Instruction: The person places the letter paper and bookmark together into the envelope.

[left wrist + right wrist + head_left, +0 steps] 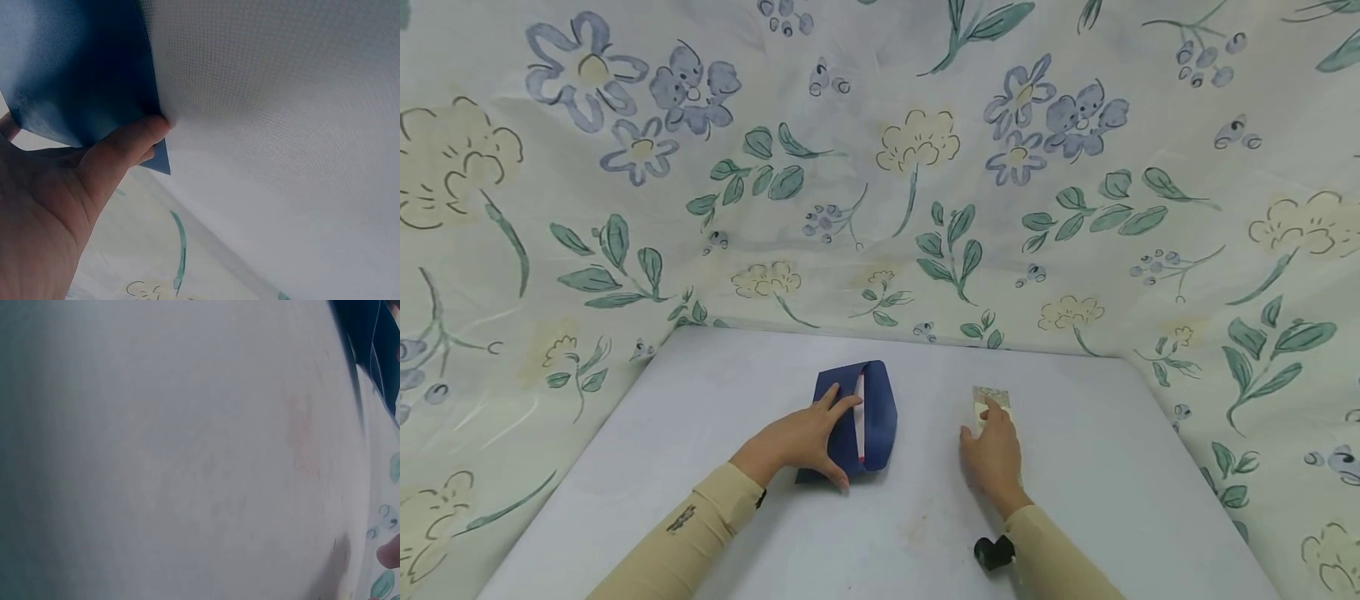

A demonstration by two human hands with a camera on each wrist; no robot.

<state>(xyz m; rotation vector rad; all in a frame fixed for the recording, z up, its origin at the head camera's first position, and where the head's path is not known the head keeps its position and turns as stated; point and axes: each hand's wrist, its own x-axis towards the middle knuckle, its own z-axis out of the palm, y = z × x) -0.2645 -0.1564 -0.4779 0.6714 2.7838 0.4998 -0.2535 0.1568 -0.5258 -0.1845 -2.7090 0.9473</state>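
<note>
1. Envelope, blue and gaping, on the counter, left of the card.
2. Left hand holds it, fingers spread across; only the left wrist view shows the thumb overlapping its edge beside a pointed corner.
3. Right hand: fingers half bent over the card; grip, cannot tell.
4. Counter white, faintly smudged.
5. Floral cloth behind and both sides.
</note>
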